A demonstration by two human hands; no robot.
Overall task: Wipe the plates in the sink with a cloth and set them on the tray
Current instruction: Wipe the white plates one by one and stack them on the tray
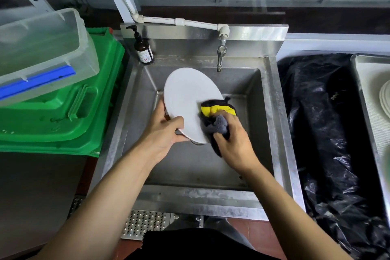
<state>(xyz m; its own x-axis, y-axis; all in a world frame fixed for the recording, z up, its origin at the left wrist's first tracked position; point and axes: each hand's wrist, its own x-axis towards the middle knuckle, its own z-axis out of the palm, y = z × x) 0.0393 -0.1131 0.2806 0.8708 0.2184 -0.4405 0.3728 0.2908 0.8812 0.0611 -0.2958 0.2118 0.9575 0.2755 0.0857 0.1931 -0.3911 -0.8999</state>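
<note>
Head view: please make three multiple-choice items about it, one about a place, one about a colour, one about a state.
1. Where does the pump bottle stand?
A. on the back left corner of the sink
B. on the green crates
C. in the tray

2. Which bright colour shows on the cloth?
A. red
B. yellow
C. pink

3. How is the plate held?
A. flat on the sink floor
B. tilted, gripped at its lower edge
C. stacked on the tray

Answers:
1 A: the bottle stands on the rim of the sink, left of the tap.
2 B: the cloth is dark with a yellow patch.
3 B: the left hand grips the tilted plate while the right hand presses the cloth on it.
</note>
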